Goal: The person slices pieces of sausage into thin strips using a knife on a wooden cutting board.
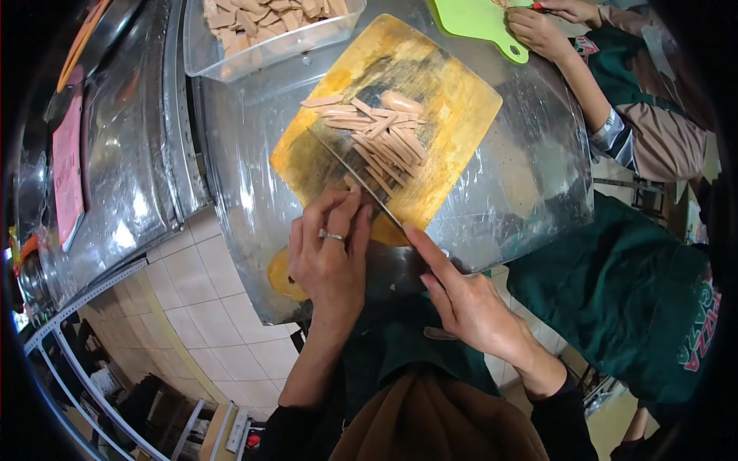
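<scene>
Fingers of the left hand (329,257), ring on one, press together on sausage strips at the near edge of the yellow cutting board (453,92). From there a knife (355,175) runs toward ten o'clock across the board; the right hand (461,296) is clamped on its handle, forefinger stretched along the spine. Cut strips (384,142) lie heaped at the board's middle. At eleven o'clock sits a clear tub (269,50) of pieces. At one o'clock, a co-worker's hands (538,31) rest on a green board (480,19).

Left hand (329,257) fingers curled down; right hand (461,296) forefinger extended.
</scene>
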{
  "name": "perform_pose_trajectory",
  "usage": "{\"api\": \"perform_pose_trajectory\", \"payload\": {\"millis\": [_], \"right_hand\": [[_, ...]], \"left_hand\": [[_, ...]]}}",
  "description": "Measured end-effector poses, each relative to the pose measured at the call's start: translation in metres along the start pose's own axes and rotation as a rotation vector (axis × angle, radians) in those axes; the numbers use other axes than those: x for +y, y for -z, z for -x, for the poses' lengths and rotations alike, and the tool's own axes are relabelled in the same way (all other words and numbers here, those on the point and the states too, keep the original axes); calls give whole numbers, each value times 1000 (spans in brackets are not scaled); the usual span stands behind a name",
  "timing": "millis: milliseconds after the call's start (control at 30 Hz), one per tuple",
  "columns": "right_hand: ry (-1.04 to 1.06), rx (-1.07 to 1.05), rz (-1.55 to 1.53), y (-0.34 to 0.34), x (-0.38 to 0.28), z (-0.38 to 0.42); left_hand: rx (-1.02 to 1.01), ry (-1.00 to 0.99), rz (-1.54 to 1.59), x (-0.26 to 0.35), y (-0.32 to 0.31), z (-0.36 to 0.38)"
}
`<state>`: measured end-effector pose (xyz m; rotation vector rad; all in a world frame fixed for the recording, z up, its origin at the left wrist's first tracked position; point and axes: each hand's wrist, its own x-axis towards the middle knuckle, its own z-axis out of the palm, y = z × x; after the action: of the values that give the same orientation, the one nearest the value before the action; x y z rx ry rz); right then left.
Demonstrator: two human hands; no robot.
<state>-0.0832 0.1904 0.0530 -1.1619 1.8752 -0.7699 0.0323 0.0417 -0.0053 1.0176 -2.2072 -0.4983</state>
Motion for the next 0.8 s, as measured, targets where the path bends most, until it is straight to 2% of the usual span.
{"api": "perform_pose_trajectory", "payload": {"millis": [267,500,567,700,800], "right_hand": [[105,71,1,-4,1,-37],[8,20,223,8,4,-7],[-17,51,207,12,2,-13],[131,94,71,9,8,-6],[99,76,90,6,-1,7]], "left_hand": [[-38,14,-24,1,1,2],[3,-6,16,-1,-1,3],[19,-24,32,-2,-1,3],[52,-23,57,-6,-3,2],[62,1,69,-4,-4,1]]}}
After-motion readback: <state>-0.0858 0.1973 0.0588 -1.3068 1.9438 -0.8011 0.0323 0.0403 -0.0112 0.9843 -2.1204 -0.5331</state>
